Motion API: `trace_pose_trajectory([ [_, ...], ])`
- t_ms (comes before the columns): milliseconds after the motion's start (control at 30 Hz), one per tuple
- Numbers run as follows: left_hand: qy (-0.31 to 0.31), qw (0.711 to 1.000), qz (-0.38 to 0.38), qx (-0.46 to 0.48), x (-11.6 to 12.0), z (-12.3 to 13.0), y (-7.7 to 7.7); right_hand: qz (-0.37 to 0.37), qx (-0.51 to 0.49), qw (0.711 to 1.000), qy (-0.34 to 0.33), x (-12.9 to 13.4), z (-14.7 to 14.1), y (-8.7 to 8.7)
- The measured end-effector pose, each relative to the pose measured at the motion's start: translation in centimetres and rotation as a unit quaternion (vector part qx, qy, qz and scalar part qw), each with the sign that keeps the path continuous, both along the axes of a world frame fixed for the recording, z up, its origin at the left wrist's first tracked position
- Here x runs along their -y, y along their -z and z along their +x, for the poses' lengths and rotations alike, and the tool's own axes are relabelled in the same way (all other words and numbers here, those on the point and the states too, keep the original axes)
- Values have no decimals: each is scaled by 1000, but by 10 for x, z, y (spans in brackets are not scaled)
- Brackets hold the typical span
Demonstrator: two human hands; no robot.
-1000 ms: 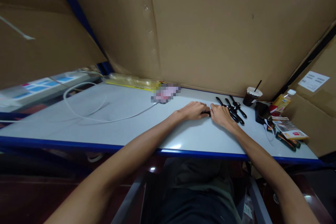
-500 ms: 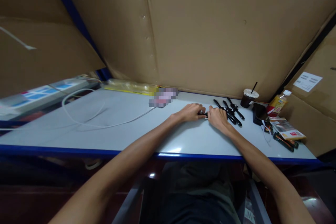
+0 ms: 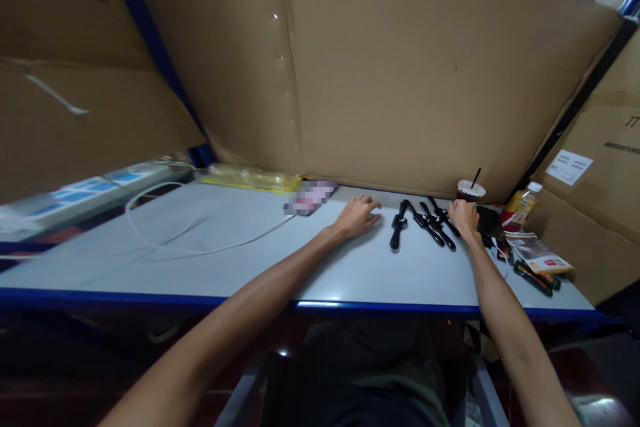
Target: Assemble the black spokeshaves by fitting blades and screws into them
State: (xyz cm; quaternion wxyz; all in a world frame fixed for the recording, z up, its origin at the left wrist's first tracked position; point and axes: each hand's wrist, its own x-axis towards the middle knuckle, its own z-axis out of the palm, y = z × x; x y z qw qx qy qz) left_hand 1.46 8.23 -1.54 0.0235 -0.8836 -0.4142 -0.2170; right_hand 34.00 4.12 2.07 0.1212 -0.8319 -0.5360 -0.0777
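Several black spokeshaves lie side by side on the table, each with two handles and a small body in the middle. The leftmost spokeshave point(image 3: 399, 225) rests apart from the others, between my two hands. My left hand point(image 3: 357, 215) is over the tabletop to its left, fingers apart and nothing in them. At the right end of the row, my right hand point(image 3: 463, 216) is beside the rightmost spokeshave point(image 3: 440, 213). Its fingers bend down and their tips are hidden, so I cannot tell whether they touch or grip that tool.
Behind my right hand stands a lidded cup with a straw point(image 3: 471, 190). A black box point(image 3: 490, 221), a bottle point(image 3: 524, 205) and packets point(image 3: 540, 253) crowd the right end. A phone point(image 3: 311, 197) with a white cable point(image 3: 250, 242) lies left. Cardboard point(image 3: 375, 80) walls the back.
The spokeshave that was between both hands now lies on the table, released. My right hand has moved right, past the row. My left hand has opened and drawn slightly left. The view has shifted slightly.
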Motion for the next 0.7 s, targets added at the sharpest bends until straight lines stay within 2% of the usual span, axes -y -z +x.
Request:
trace_pose_trajectory([
  [333, 7, 1000, -10, -5, 0, 0, 0, -25, -33, 999, -5, -12, 9, 20],
  [700, 29, 999, -20, 7, -1, 1, 1, -52, -7, 998, -46, -18, 10, 24],
])
